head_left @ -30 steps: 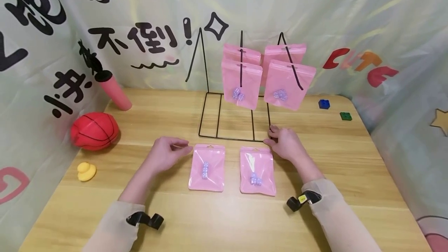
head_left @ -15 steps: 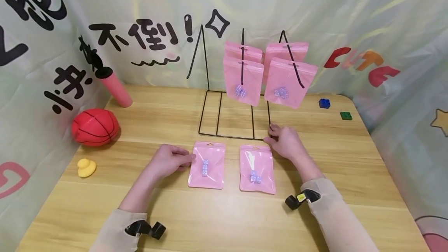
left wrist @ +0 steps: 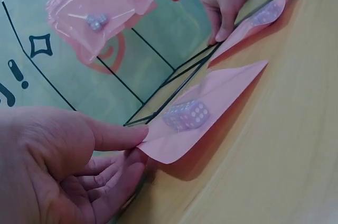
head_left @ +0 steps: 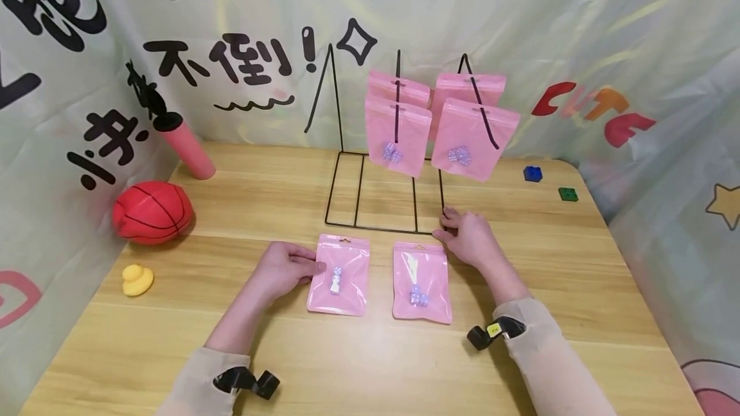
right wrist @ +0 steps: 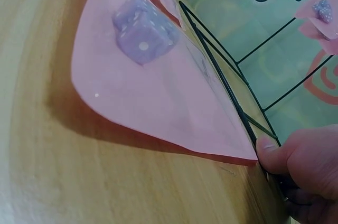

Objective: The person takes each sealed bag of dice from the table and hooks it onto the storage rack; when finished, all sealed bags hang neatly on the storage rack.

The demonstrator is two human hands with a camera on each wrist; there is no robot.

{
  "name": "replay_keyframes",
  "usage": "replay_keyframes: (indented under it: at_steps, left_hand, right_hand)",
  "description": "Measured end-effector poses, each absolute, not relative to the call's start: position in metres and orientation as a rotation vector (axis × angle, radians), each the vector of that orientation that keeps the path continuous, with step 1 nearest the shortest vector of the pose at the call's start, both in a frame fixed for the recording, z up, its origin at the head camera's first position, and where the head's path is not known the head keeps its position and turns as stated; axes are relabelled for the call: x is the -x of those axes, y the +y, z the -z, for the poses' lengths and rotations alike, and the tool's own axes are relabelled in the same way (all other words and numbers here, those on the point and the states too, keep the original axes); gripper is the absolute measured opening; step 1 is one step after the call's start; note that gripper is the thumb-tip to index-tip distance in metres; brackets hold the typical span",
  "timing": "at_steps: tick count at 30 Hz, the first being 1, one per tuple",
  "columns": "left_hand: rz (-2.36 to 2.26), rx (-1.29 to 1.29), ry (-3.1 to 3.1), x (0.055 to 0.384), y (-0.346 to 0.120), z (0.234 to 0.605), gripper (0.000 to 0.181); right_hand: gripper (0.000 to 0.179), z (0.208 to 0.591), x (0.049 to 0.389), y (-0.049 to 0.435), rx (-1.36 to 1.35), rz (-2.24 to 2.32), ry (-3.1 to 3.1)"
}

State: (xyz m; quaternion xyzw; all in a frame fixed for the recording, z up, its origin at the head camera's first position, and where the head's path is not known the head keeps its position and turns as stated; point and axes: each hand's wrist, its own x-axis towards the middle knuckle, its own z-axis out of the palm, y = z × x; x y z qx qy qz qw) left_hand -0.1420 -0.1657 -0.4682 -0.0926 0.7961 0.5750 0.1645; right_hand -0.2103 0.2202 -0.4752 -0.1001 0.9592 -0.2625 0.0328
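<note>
My left hand [head_left: 284, 268] pinches the left edge of a pink zip bag [head_left: 354, 275] holding purple dice [left wrist: 186, 115]; thumb and fingers meet at its edge in the left wrist view. The bag is slightly tilted, its near-hand edge off the table. To its right lies a second pink zip bag [head_left: 436, 271], also with purple dice [right wrist: 143, 31] inside. My right hand [head_left: 471, 236] grips the front right corner of a black wire display rack [head_left: 381, 229], just beyond that bag. Several pink bags [head_left: 399, 124] with dice hang from the rack's middle and right hooks; the left hook [head_left: 319, 92] is bare.
At left stand a red basketball [head_left: 153, 212], a yellow rubber duck [head_left: 137, 280] and a pink cylinder with a black top [head_left: 187, 149]. Blue [head_left: 532, 174] and green [head_left: 568, 194] toy bricks lie at back right. A printed cloth [head_left: 260, 5] closes off the back and sides.
My left hand has moved right and slightly down onto the left bag and taken its edge; that bag has tilted a little. My right hand stays at the rack corner.
</note>
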Motion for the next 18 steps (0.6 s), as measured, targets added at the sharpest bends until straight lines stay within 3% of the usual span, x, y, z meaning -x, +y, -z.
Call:
replay_keyframes:
  at_steps: [18]
  left_hand:
    - [-1.754,-0.002,2.378,0.139,-0.169,0.453,0.012]
  right_hand:
    - [0.044,0.474,0.207,0.22,0.298,0.84,2.951]
